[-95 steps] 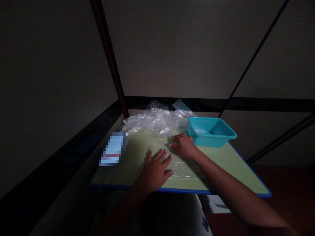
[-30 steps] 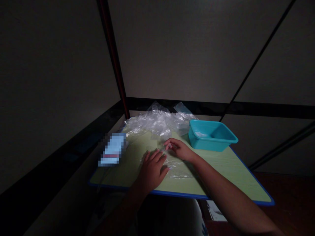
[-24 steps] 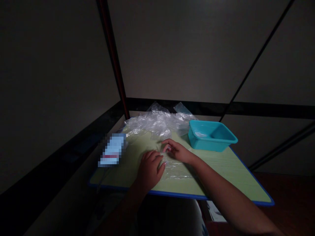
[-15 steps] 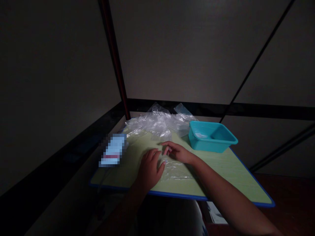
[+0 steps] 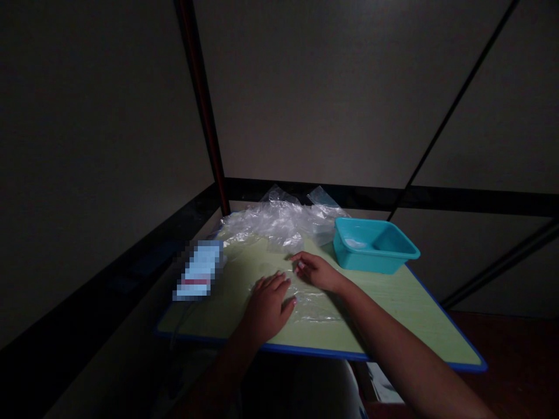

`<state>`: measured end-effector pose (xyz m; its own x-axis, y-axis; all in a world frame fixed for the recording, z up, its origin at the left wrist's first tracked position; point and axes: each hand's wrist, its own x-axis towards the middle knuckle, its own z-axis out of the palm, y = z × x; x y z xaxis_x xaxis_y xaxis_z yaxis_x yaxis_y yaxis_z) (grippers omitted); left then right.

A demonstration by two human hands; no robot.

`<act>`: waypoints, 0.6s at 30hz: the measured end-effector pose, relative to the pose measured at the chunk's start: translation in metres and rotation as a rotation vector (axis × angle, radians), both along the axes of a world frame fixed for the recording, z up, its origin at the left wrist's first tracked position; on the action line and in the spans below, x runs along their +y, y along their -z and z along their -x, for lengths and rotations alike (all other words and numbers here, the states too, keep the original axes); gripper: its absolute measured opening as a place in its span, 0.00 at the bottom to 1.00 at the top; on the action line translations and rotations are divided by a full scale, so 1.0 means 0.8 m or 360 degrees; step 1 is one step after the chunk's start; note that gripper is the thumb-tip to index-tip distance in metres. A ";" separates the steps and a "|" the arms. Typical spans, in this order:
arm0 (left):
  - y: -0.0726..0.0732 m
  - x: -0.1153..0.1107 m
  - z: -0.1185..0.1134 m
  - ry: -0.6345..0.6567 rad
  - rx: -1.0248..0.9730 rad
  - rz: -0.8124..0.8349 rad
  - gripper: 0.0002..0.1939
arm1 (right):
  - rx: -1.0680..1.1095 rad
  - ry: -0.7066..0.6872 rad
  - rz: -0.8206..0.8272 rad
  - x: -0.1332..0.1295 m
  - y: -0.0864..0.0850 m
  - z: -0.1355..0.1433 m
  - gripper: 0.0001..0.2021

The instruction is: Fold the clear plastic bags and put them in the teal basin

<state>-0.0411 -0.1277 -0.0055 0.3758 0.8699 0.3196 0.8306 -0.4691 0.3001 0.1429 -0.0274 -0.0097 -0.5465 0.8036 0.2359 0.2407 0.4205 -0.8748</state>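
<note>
A clear plastic bag (image 5: 317, 308) lies flat on the pale green table, at its near middle. My left hand (image 5: 267, 308) rests palm down with its fingers stretched out, at the left edge of this bag, and grips nothing. Just above the bag's far part is my right hand (image 5: 315, 271), its fingers loosely bent and the index finger reaching left. Nothing can be made out between those fingers, and its palm is turned out of sight.
A pile of crumpled clear plastic bags (image 5: 282, 224) covers the table's far side. At the right stands a turquoise plastic basin (image 5: 371, 262) with something whitish inside. A bright, pixelated rectangular object (image 5: 200, 270) is at the left. The table (image 5: 419, 326) has a blue edge; walls stand behind and left.
My left hand has moved slightly down and flattened, its fingers now farther from the right hand. My right hand has shifted slightly right, its index finger more bent.
</note>
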 end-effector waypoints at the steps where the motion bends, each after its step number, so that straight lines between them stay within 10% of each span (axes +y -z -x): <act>1: 0.001 0.000 0.000 -0.0003 0.0003 0.0010 0.20 | 0.0011 -0.0007 -0.0011 0.000 0.000 0.000 0.12; 18: -0.002 0.000 -0.001 -0.0006 0.0039 0.0091 0.23 | -0.0211 0.0047 -0.0181 -0.008 -0.011 -0.001 0.12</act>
<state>-0.0406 -0.1280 -0.0043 0.3794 0.8879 0.2600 0.8399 -0.4484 0.3058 0.1437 -0.0338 -0.0011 -0.5554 0.7920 0.2536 0.3645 0.5059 -0.7818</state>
